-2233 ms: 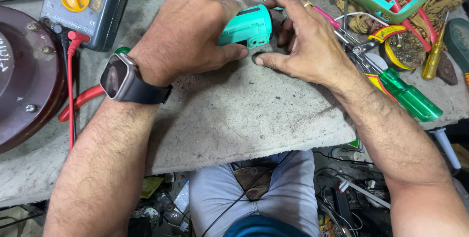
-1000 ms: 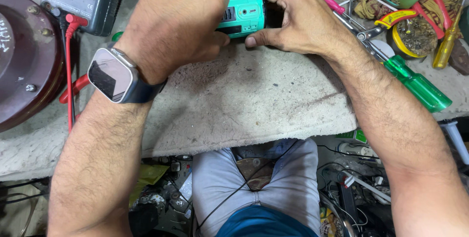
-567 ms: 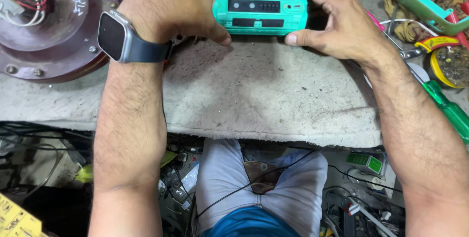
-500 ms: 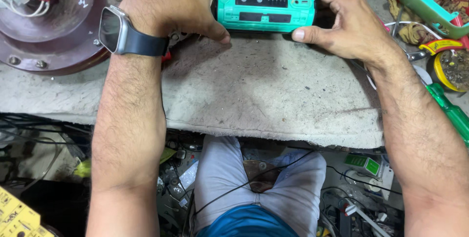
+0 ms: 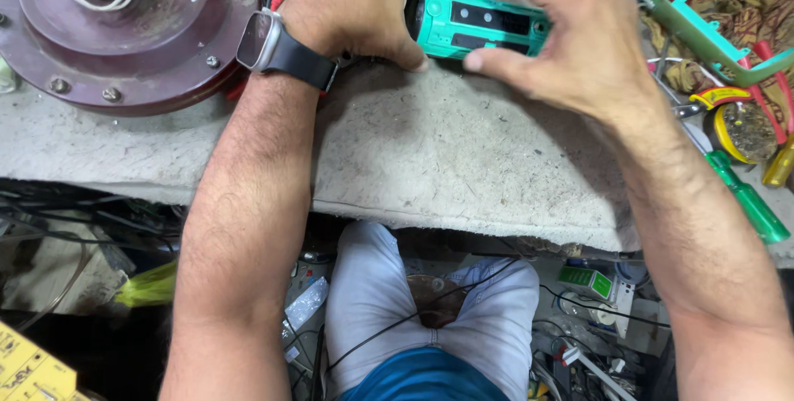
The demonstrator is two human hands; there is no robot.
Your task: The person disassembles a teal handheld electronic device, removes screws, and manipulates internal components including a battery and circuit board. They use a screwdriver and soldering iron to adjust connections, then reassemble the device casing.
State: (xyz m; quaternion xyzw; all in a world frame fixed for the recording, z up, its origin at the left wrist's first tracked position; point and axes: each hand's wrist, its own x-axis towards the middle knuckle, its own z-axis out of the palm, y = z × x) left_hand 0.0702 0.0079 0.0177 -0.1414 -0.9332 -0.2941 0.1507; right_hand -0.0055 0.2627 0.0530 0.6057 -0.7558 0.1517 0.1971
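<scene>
A teal handheld device (image 5: 475,27) with black panels lies on its side across the far part of the grey workbench (image 5: 430,153). My left hand (image 5: 356,8), with a dark smartwatch on the wrist, grips its left end. My right hand (image 5: 571,33), wearing a ring, curls over its right end with the thumb against the near side.
A round maroon motor housing (image 5: 124,33) with red and white wires sits at the left. To the right lie a teal plastic frame (image 5: 703,29), a green-handled screwdriver (image 5: 744,198), a yellow tape roll (image 5: 740,128) and tangled cords. Cables and clutter fill the floor under the bench.
The teal device has turned from end-on to lying lengthwise between both hands. The view shifted so the motor housing now shows at the left.
</scene>
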